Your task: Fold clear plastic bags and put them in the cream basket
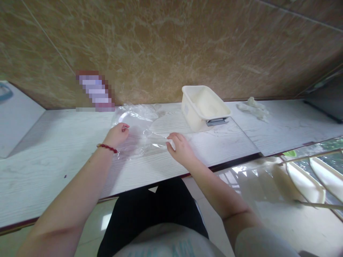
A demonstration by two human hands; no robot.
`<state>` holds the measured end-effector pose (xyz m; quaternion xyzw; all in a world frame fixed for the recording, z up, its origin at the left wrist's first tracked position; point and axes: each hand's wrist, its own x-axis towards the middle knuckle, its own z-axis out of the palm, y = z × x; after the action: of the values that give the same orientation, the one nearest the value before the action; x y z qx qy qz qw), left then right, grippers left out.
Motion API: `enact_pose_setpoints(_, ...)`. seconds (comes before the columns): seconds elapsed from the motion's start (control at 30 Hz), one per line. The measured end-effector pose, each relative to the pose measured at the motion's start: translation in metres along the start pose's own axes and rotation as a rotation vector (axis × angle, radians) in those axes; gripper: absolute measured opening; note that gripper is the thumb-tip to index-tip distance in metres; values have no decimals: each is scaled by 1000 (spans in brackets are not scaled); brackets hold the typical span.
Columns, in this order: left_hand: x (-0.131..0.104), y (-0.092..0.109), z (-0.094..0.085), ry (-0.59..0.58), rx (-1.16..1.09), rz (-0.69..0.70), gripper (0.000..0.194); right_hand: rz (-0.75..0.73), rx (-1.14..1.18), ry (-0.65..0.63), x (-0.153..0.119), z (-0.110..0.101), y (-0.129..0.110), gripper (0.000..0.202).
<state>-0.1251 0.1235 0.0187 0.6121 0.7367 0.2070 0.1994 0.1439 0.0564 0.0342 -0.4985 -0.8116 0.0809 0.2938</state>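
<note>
Left of the frame's centre, a clear film is spread on the counter, placed between the two hands. Its left part is met by the left hand, whose fingers are loosely curled; whether any film is gripped there cannot be told. Its right end is pinched by the nearly closed right hand, where something whitish is seen at the thumb and fingertips; whether this is bunched film cannot be made out. The film's outline is blurred by glare and by the pale counter showing through, and part of its left side is covered by the left hand. At the upper left, an object is masked by pixelation. The film's long axis is laid roughly across the frame, tilted slightly down to the right, its broad part set left and its narrowed end pointed toward the right hand.
</note>
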Motion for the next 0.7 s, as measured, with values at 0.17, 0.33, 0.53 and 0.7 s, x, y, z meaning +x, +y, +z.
enact_pose_setpoints(0.17,3,-3,3,-43,-62,76,30,-41,-100,-188,-11,20,-18,43)
enact_pose_setpoints(0.33,-10,2,-19,-44,107,247,32,-2,-146,-193,-15,26,-15,46)
enact_pose_setpoints(0.53,-65,48,6,-130,332,697,37,4,-172,-246,-3,29,-14,41)
enact_pose_setpoints(0.7,-99,58,41,-155,486,662,47,19,-227,-284,0,41,-7,43)
